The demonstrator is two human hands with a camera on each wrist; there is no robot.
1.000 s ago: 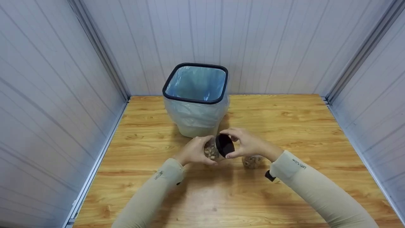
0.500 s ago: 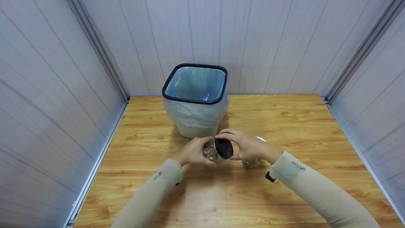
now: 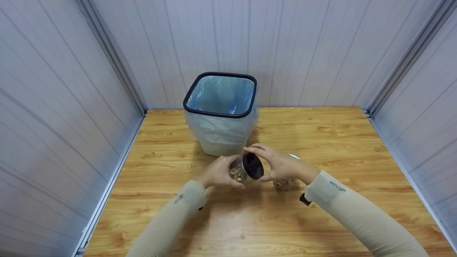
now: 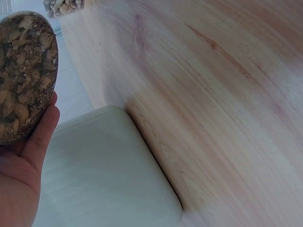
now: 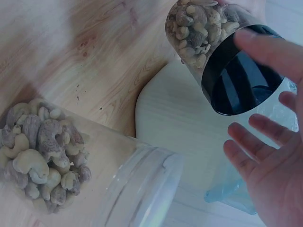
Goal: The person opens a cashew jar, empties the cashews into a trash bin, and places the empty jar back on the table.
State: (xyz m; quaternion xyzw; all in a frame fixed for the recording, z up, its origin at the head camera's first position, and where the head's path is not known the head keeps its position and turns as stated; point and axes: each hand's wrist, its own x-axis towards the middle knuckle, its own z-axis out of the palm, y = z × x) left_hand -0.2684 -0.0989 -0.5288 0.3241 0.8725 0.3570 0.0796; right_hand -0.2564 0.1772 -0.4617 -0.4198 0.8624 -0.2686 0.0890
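In the head view my left hand point(image 3: 217, 172) grips a clear jar of nuts point(image 3: 237, 172) round its side, tilted so its black lid point(image 3: 253, 166) faces right. The left wrist view shows the bottom of this nut-filled jar point(image 4: 26, 71) beside the left fingers. My right hand point(image 3: 278, 164) spans the lid, thumb at the near rim and index finger at the far rim. In the right wrist view the thumb overlaps the edge of the black lid point(image 5: 246, 80); the other fingers point(image 5: 236, 153) spread below it. A second clear jar, of cashews point(image 5: 45, 161), stands under the right forearm, partly hidden.
A waste bin point(image 3: 223, 134) with a black rim and a pale liner bag stands just behind the hands. The wooden tabletop point(image 3: 321, 132) runs back to a white panelled wall point(image 3: 303, 53), with side walls left and right.
The right hand has shifted round the lid, its thumb moving slightly right and its wrist turning, which uncovers the second jar's white top. The left hand and its jar have barely moved.
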